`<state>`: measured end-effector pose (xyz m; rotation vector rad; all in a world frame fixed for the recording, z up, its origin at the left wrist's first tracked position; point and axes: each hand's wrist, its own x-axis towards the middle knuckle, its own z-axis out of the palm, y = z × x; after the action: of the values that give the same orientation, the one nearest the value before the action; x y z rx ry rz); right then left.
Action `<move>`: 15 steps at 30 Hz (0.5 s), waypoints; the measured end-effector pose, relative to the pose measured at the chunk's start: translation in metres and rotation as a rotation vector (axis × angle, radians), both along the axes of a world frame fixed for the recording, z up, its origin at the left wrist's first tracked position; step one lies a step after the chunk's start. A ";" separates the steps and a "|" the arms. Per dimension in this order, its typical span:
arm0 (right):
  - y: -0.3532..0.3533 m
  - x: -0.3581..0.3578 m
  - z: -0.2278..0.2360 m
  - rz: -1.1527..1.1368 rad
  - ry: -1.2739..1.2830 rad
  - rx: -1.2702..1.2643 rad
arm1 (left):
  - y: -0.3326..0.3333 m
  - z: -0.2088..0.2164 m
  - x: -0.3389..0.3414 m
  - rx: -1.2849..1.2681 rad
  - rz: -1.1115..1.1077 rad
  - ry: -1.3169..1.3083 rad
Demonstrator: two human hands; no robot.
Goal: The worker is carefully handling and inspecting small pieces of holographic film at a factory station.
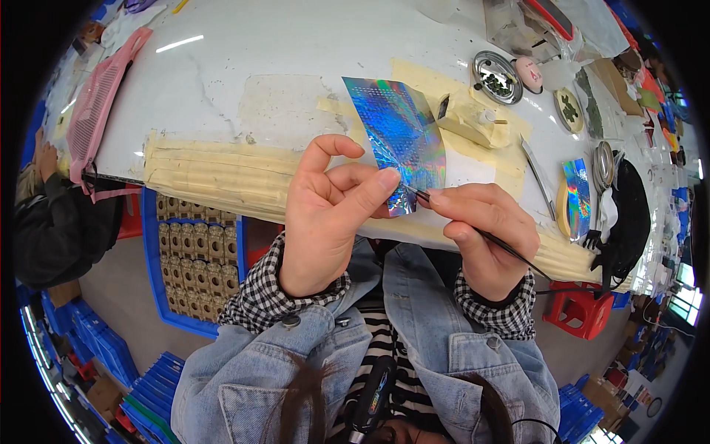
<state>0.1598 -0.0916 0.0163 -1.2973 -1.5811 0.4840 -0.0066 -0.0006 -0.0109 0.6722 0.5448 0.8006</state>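
My left hand (322, 214) pinches the lower end of a shiny blue holographic sheet (403, 122) between thumb and fingers. The sheet stands up from the grip, creased near my thumb, with rows of small marks across it. In my right hand (494, 233) is a slim black tool (423, 195) with a thin metal tip, held like a pen. Its tip meets the sheet beside my left thumb; I cannot tell whether it holds a small piece there. Both hands are over the table's near edge, which is padded with cream tape (214, 174).
Beyond the sheet sits a tape-covered block (477, 122). A metal dish (497, 78) of dark green pieces, metal tweezers (538, 177) and another holographic strip (577, 200) lie rightward. Left are a pink basket (111, 100), a blue tray (151, 259) of metallic parts below, and another person (63, 229).
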 end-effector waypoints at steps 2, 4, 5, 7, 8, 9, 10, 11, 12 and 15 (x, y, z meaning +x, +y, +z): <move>0.000 0.000 0.000 0.001 0.003 -0.003 | 0.000 0.000 0.000 -0.002 -0.001 0.001; 0.000 0.000 0.000 0.002 0.005 -0.007 | 0.000 0.000 0.000 -0.001 -0.003 0.003; 0.000 0.000 0.001 0.003 0.005 -0.010 | 0.000 0.000 0.000 -0.001 -0.003 0.003; 0.000 0.000 0.001 0.003 0.008 -0.013 | 0.000 0.001 0.000 -0.001 -0.003 0.003; 0.000 0.000 0.001 0.002 0.012 -0.013 | 0.000 0.001 0.000 -0.001 -0.002 0.003; 0.000 0.000 0.000 0.001 0.016 -0.013 | 0.000 0.001 0.000 -0.002 -0.001 0.002; 0.000 0.000 0.000 0.000 0.020 -0.009 | 0.000 0.001 0.000 -0.002 0.000 0.002; 0.000 0.000 -0.001 -0.001 0.023 -0.005 | 0.000 0.001 0.000 0.000 -0.001 0.001; 0.000 0.000 -0.002 -0.001 0.027 -0.001 | 0.000 0.000 0.000 0.002 -0.002 0.000; -0.001 -0.001 -0.004 -0.011 0.056 -0.009 | 0.000 0.002 0.001 -0.007 0.000 0.007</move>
<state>0.1592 -0.0926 0.0120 -1.2879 -1.5259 0.5171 -0.0061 -0.0010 -0.0093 0.6684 0.5544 0.7964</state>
